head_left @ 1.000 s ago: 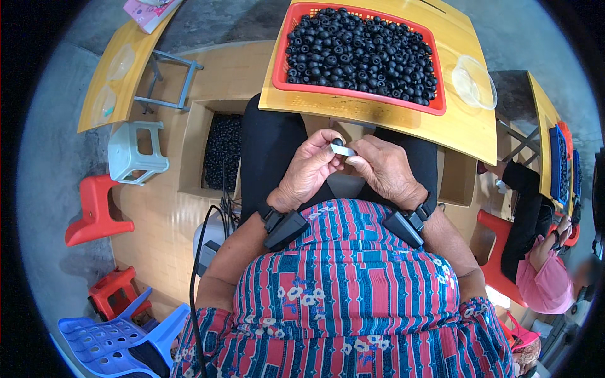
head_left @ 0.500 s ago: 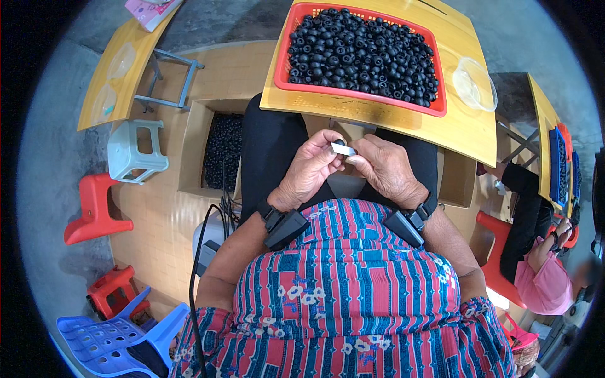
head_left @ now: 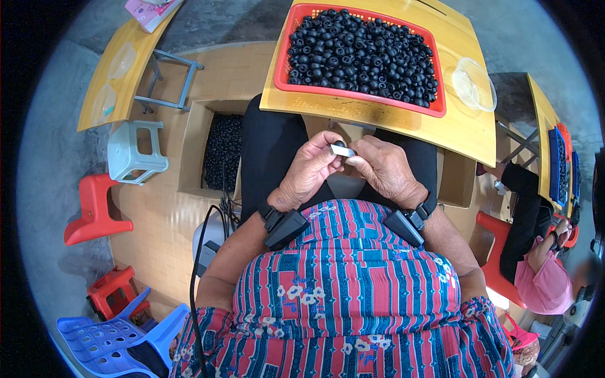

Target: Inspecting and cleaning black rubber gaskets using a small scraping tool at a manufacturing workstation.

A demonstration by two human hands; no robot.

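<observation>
Above my lap, just in front of the table edge, my two hands meet. My left hand [head_left: 309, 167] is closed, pinching a small black round piece [head_left: 339, 143] between thumb and fingers. My right hand [head_left: 389, 169] is closed on a short, flat, silvery blade [head_left: 343, 150]; its handle, if any, is hidden in the fist. The blade lies across the near side of the black piece, close to my left thumb. Whether its edge touches the piece, I cannot tell. A red plastic basket [head_left: 359, 96] full of similar hollow black pieces stands on the yellow table [head_left: 378, 123] ahead.
A clear plastic lid or bowl [head_left: 474, 85] lies right of the basket. An open carton [head_left: 192, 151] of black pieces stands on the floor at left, near a pale stool [head_left: 135, 151] and red stools. A black cable [head_left: 193, 277] runs beside my left arm. Another person [head_left: 545, 274] sits at far right.
Both hands stay almost where they were. The blade and the black piece have shifted very slightly in my fingers.
</observation>
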